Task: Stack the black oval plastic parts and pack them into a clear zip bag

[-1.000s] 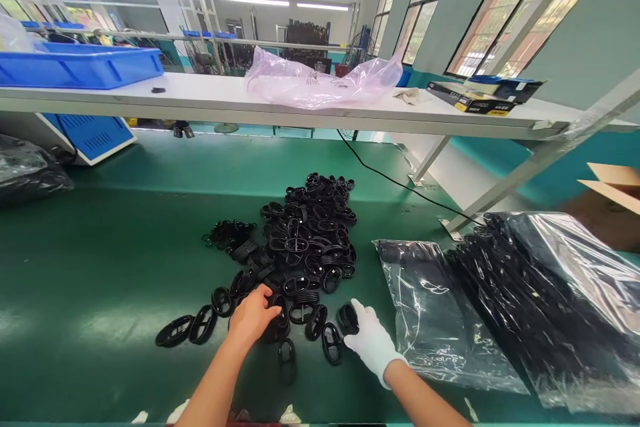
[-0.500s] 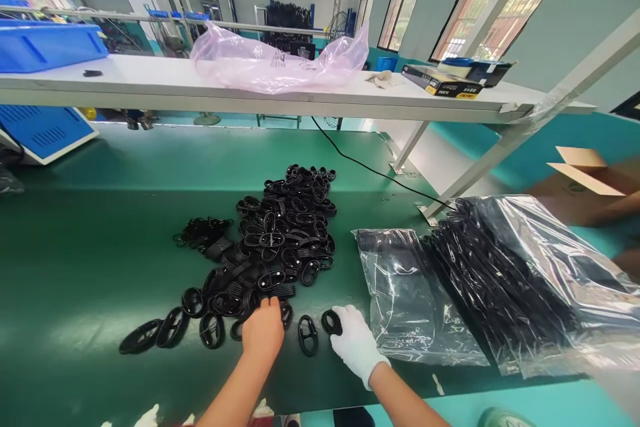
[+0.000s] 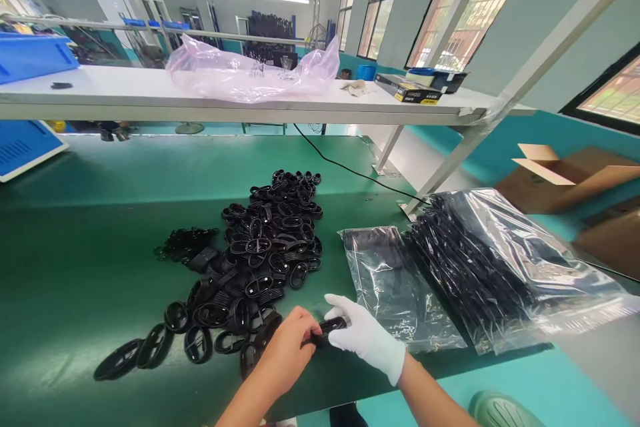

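My bare left hand (image 3: pixel 293 345) pinches the left end of a black coiled cable (image 3: pixel 333 327) above the front part of the green table. My right hand (image 3: pixel 369 336), in a white glove, has its thumb and fingers around the coil's right end. Just left of my left hand lie more black oval coils (image 3: pixel 199 345), several tied across the middle. They run back into a large heap of similar coils (image 3: pixel 257 247). My left fingers partly hide the held coil.
A small tangle of thin black loops (image 3: pixel 187 243) lies left of the heap. To the right are a flat clear bag (image 3: pixel 385 287) and a stack of bagged black cables (image 3: pixel 465 273). A white shelf (image 3: pixel 250 110) spans the table's back, its post (image 3: pixel 450 160) at right. Open cardboard box (image 3: pixel 555 180) beyond.
My left hand has moved from the heap's front edge toward my right hand, and both now meet at a coil raised off the table. The view has turned slightly right.
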The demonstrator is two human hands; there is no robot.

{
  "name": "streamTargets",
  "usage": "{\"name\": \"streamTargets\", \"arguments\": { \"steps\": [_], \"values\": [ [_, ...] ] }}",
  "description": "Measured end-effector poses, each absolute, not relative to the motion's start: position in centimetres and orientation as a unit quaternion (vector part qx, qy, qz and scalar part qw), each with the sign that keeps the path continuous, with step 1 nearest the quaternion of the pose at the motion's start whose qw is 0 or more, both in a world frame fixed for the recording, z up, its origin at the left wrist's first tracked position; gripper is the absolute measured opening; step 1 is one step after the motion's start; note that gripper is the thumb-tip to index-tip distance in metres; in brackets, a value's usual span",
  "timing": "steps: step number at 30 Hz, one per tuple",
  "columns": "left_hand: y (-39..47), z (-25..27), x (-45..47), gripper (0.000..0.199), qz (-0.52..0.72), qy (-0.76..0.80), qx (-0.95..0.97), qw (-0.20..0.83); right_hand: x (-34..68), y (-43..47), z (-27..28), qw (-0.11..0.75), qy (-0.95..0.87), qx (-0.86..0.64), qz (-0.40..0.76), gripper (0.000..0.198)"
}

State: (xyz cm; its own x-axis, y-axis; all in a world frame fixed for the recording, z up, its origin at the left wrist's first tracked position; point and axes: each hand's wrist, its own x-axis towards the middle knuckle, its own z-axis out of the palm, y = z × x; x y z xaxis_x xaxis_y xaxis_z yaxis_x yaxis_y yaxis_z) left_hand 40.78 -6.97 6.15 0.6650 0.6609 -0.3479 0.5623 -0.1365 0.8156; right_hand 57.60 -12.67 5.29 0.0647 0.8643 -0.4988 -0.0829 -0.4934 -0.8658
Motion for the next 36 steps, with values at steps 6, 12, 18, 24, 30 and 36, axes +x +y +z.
{"name": "streamTargets", "arguments": {
  "steps": [6,12,18,24,30,36],
  "values": [
    [-7.6,5.6,40.7,0.011,0.122,0.429,0.568,0.692,56.0,-13.6,5.6,0.553,-0.123,-0.497,0.657,0.067],
    [-8.5,6.5,40.3,0.011,0.126,0.428,0.581,0.681,53.8,-14.1,5.5,0.551,-0.215,-0.481,0.647,0.068],
    [-7.6,7.7,39.0,0.019,0.171,0.472,0.644,0.577,54.6,-14.2,7.0,0.521,-0.199,-0.44,0.704,0.058],
    [-7.0,7.3,40.7,0.031,0.212,0.415,0.708,0.531,54.6,-14.2,7.8,0.485,-0.195,-0.396,0.755,0.051],
    [-4.7,5.2,38.8,0.035,0.076,0.462,0.732,0.495,55.5,-14.8,2.3,0.488,-0.116,-0.56,0.66,0.052],
    [-6.4,1.6,40.9,0.073,-0.133,0.494,0.821,0.254,55.2,-14.5,-3.1,0.317,-0.26,-0.741,0.532,0.046]
  ]
}}
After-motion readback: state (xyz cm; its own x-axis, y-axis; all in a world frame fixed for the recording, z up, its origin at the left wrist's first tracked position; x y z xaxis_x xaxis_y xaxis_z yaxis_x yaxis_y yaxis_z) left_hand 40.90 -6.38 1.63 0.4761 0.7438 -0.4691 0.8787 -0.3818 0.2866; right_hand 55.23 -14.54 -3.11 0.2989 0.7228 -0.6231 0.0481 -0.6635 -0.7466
